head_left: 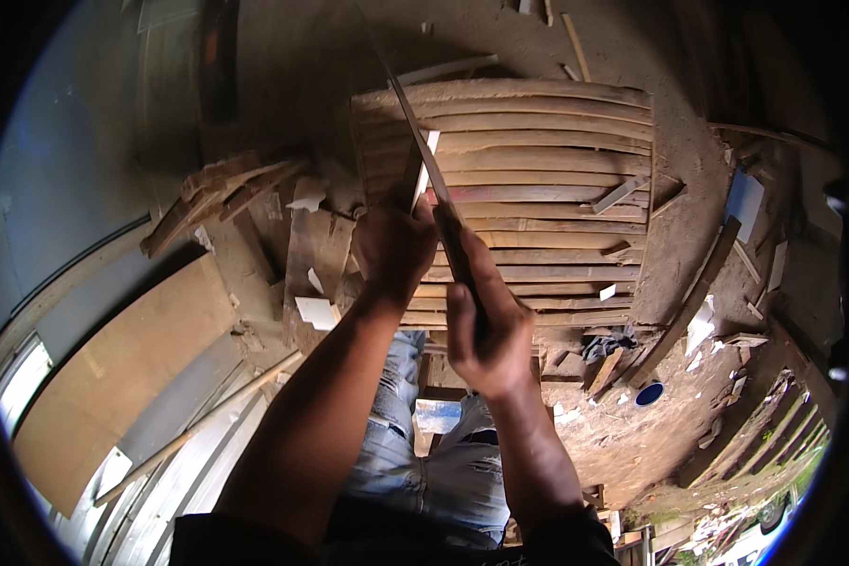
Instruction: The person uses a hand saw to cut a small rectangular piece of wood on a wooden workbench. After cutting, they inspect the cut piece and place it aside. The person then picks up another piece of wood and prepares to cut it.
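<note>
As the view bends round at far left, a flat blue-grey panel [66, 179] fills the rim, with a big tan rectangular board [113, 358] below it and a thin light-wood pole [203, 423] slanting under that. Next, a heap of rough brown wood pieces [222, 193], then a small white flat scrap [317, 312] near the left forearm.

Left hand [393, 241]: closed, fingers curled on a narrow white-faced strip [427, 165] that sticks up past the knuckles, over the left part of a brown table of wooden slats [538, 194]. Long, thin, dark tapering blade [407, 111] crosses just by the strip; can't tell if they touch. Faded, torn blue jeans [467, 476] show below, between the forearms.

Right hand [491, 335]: wrapped round the blade's dark handle [462, 259], index finger stretched along it, thumb on the near left side. Hands close together, handle between.

On the table's right part: short grey-brown stick [621, 193], small white chip [608, 291] by the lower edge. Past that, on dirt ground: dark crumpled cloth [608, 343], round blue object [649, 393], long brown plank [690, 304], torn white scraps [700, 323]. Farther right, a pale blue flat piece [744, 203].
</note>
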### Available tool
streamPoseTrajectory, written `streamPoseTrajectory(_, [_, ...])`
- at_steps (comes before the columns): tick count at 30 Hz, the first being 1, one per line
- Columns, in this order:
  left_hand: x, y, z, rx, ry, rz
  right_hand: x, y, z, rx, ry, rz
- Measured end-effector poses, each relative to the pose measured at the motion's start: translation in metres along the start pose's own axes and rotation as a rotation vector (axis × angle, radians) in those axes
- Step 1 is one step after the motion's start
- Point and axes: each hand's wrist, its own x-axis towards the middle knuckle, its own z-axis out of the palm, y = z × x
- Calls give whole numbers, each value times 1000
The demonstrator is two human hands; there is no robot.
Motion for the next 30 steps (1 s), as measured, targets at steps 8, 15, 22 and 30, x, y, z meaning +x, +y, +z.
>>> streamPoseTrajectory(8, [-2,-1,14,13,97,-5,-111,-25,-82,53,-25,-102])
streamPoseTrajectory(15, [0,-5,11,-16,160,100,-2,0,-5,11,-26,-134])
streamPoseTrajectory(22, [1,-1,4,26,39,60,-81,-12,-37,-44,-32,-44])
streamPoseTrajectory(30, [-4,-4,20,22,168,126,-60,-14,-53,90,-11,-119])
